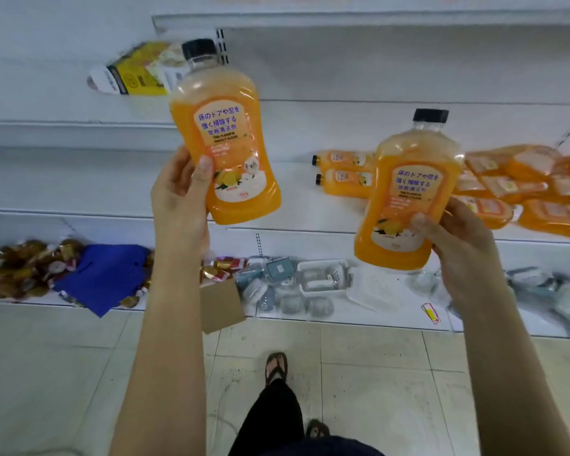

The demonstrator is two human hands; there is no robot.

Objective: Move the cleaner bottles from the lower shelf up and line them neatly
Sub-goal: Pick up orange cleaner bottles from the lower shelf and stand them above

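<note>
Left hand (178, 192) gripping orange black-capped bottle (226, 133), printed label

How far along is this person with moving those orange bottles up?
Early, it seems. Done: no bottles stand lined up anywhere in view; the upper shelf shows only a yellow pack. In hand: the left grip holds the left bottle, the right grip the right bottle. Left: a pile of bottles lies flat on the lower shelf.
</note>
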